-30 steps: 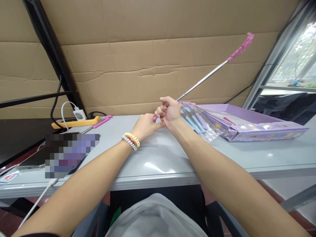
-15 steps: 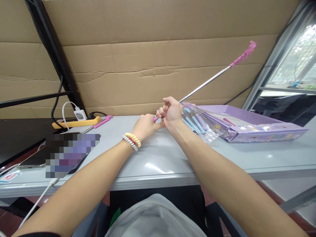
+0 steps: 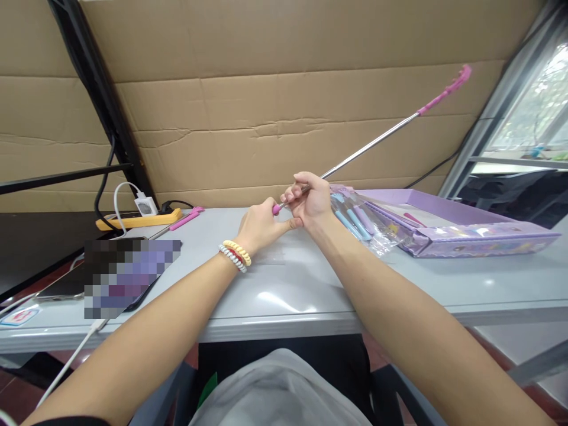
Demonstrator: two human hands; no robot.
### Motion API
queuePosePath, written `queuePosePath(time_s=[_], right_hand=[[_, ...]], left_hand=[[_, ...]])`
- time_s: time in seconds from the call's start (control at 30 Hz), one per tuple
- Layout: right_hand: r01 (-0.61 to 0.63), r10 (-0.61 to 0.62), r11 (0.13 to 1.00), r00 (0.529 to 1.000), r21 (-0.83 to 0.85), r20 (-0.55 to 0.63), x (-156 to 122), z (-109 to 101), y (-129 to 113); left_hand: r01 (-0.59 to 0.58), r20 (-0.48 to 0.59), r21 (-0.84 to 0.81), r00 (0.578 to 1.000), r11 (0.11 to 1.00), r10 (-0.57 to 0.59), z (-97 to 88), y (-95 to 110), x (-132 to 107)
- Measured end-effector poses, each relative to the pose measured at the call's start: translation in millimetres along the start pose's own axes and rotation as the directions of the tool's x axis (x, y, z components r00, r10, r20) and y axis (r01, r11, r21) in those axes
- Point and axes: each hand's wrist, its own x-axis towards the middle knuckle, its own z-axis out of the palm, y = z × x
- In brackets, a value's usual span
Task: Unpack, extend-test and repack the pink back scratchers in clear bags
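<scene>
Showing the head view, the only one. Two hands are meeting over the far middle of the grey table (image 3: 284, 290). The right hand (image 3: 308, 200) is curling into a fist around the steel shaft of one extended rod (image 3: 377, 139). The left hand (image 3: 261, 223) is pinching the rod's pink near end between thumb and fingers. The rod is rising from the hands up and to the right, clear of the table, and is ending in a pink tip (image 3: 449, 90) in front of the cardboard (image 3: 266, 89).

Three bands (image 3: 236, 253), one yellow, one red and one white, are circling the left wrist.

One second rod (image 3: 186, 218), collapsed and pink, is lying on the table just beside one yellow power strip (image 3: 133, 221), which is carrying one white charger (image 3: 144, 206). One clear bag (image 3: 361, 222) is lying just right of the right hand and is holding several pens (image 3: 350, 220); their number cannot be told. One purple box (image 3: 465, 239) is lying open beside the bag.

Print is running along the box's front wall, but it is too small to read.
</scene>
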Motion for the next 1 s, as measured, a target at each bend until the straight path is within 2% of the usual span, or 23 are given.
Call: queuePosePath(time_s=[0.1,0.2,0.33,0.43,0.63,0.87,1.0], right_hand=[[-0.014,0.021,0.998,0.991,-0.055,0.131,0.5,-3.8,-2.8],[-0.021,0.053,0.993,0.959,-0.116,0.28,0.6,-7.5,-2.4],[0.035,0.041,0.98,0.929,-0.196,0.369,-1.4,-8.9,-1.8],[0.037,0.037,0.978,0.939,-0.206,0.341,-2.9,-8.0,-2.7],[0.03,-0.009,0.996,0.971,-0.083,0.24,-2.2,-5.6,-4.7],[-0.147,0.161,0.985,0.969,-0.085,0.187,2.1,-5.4,-5.9],[-0.186,0.206,0.97,0.971,-0.158,0.118,2.9,-3.8,-5.2]], left_hand=[[0.017,-0.044,-0.033,0.999,0.999,-0.018,-1.6,4.5,-2.0],[0.009,-0.058,-0.096,0.998,0.995,-0.015,-0.5,5.6,-3.0],[-0.021,-0.045,-0.15,0.999,0.988,0.014,2.4,4.2,-3.9],[-0.034,-0.022,-0.118,0.999,0.992,0.032,2.4,5.2,-4.6],[-0.009,0.018,0.004,1.0,1.0,0.009,0.0,8.2,-4.5],[-0.038,0.062,0.029,0.997,0.999,0.036,1.6,6.2,-5.4],[-0.113,0.089,0.025,0.99,0.993,0.111,1.1,6.0,-6.8]])
